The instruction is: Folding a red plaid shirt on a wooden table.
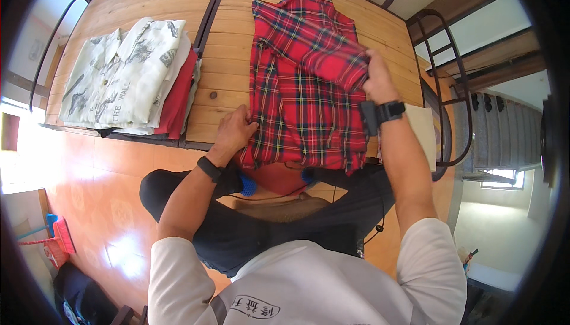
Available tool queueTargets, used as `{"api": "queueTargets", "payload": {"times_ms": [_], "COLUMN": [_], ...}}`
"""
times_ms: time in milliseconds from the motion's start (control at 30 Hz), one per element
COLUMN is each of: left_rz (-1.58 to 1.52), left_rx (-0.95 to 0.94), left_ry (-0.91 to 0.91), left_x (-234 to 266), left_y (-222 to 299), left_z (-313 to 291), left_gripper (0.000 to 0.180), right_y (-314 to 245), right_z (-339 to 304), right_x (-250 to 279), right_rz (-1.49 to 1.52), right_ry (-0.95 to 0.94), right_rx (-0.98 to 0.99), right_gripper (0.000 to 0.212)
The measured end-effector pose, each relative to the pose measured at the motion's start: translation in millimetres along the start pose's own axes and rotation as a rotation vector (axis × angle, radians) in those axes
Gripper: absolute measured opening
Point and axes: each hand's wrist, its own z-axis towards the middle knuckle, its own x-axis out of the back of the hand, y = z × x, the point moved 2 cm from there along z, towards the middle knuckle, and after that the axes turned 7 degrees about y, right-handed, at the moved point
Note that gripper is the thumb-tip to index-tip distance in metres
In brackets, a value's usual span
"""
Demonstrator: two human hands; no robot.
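Observation:
A red plaid shirt (306,108) lies on the wooden slatted board in front of me, its collar at the far end. One side, sleeve included, is folded across the body toward the right, and the lower hem hangs over the near edge. My right hand (380,78) grips the sleeve's end at the shirt's right side; that cloth is slightly blurred. At the lower left edge of the shirt, my left hand (236,128) pinches the cloth with its fingers bent. Both wrists wear black bands.
Left of the shirt sits a stack of folded clothes (127,75), a white printed shirt on top. The wooden board (228,58) has dark metal rails (454,87) at its ends. Pale flat material (420,138) lies beside my right forearm. A red broom (64,235) stands at the lower left.

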Motion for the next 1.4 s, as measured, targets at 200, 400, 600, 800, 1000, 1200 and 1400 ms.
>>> {"api": "queueTargets", "payload": {"times_ms": [200, 400, 600, 800, 1000, 1200, 1400], "left_rz": [0.009, 0.019, 0.010, -0.025, 0.035, 0.019, 0.183], "left_rx": [0.054, 0.075, 0.098, 0.105, 0.076, -0.055, -0.379], "left_ry": [-0.042, -0.033, -0.063, -0.038, -0.032, 0.078, 0.216], "left_x": [2, -6, 6, 12, 14, 10, -11], "left_y": [-5, 9, 2, 0, 6, 38, 56], "left_z": [5, 0, 3, 0, 6, 98, 229], "left_gripper": [0.029, 0.029, 0.028, 0.028, 0.032, 0.050, 0.051], "right_y": [45, 33, 27, 37, 39, 27, 31], "right_z": [-18, -10, -25, -30, -49, -15, -3], "right_x": [10, 15, 20, 19, 11, 27, 38], "right_rz": [0.053, -0.006, 0.060, -0.063, -0.025, -0.081, -0.058], "right_ry": [-0.017, 0.071, 0.096, 0.155, 0.072, 0.158, -0.013], "right_rx": [-0.019, 0.011, 0.089, 0.075, -0.003, 0.024, -0.002], "right_gripper": [0.032, 0.031, 0.030, 0.027, 0.032, 0.025, 0.033]}}
